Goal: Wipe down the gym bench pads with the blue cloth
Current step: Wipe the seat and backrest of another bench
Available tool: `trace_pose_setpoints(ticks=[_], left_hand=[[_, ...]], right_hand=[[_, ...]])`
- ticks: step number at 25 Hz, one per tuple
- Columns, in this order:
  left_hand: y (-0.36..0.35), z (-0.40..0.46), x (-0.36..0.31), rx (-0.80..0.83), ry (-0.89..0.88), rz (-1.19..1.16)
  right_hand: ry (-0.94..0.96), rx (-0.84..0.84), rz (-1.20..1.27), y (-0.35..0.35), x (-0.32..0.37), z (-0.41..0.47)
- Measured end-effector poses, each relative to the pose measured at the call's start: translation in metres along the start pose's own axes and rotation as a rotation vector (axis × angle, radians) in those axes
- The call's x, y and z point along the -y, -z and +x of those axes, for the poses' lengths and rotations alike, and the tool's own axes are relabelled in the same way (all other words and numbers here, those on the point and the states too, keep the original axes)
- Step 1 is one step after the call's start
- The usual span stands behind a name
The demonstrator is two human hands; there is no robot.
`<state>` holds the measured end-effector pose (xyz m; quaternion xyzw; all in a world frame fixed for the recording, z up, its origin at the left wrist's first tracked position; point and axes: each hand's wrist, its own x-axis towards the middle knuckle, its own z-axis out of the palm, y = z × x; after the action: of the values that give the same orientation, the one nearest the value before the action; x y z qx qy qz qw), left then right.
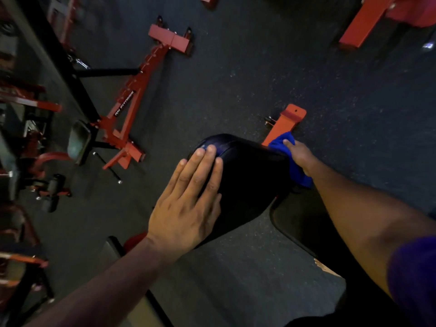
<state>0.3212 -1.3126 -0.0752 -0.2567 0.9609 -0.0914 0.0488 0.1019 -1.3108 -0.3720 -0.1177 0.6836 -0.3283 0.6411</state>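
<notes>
A black bench pad (250,178) sits at the centre of the head view, shiny and rounded at its far end. My left hand (191,199) lies flat on the pad's left side with fingers straight. My right hand (298,154) presses the blue cloth (295,168) against the pad's right edge; the cloth hangs down the side under my palm. A second black pad (304,225) starts just below, partly hidden by my right forearm.
An orange bench foot (286,123) juts out beyond the cloth. A red machine frame (132,100) with a small black pad (79,142) stands to the left on the dark rubber floor. More red equipment (368,20) sits at top right.
</notes>
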Motion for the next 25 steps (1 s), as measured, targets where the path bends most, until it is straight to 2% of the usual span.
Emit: trace_pose_setpoints(ticks=[2,8,10,13,18,22,25], left_hand=[[0.001,0.004,0.001,0.0,0.0,-0.006],[0.0,-0.002,0.001,0.002,-0.003,0.013],[0.0,0.0,0.001,0.006,-0.003,0.005],[-0.002,-0.001,0.0,0.001,0.007,0.009],[-0.002,0.0,0.001,-0.03,-0.005,-0.018],[-0.002,-0.005,0.002,-0.078,-0.012,-0.027],[-0.001,-0.006,0.004,-0.104,-0.01,-0.009]], right_hand=[[-0.024,0.013,0.035,-0.001,0.0,-0.004],[0.282,-0.057,0.078,-0.017,0.015,-0.061],[0.325,-0.034,0.119,-0.019,0.018,-0.088],[0.42,-0.08,0.047,-0.015,0.006,-0.094],[0.197,-0.1,-0.147,0.015,-0.012,-0.052],[0.242,-0.23,-0.092,0.035,-0.007,-0.076],[0.277,-0.254,-0.025,0.037,-0.002,-0.126]])
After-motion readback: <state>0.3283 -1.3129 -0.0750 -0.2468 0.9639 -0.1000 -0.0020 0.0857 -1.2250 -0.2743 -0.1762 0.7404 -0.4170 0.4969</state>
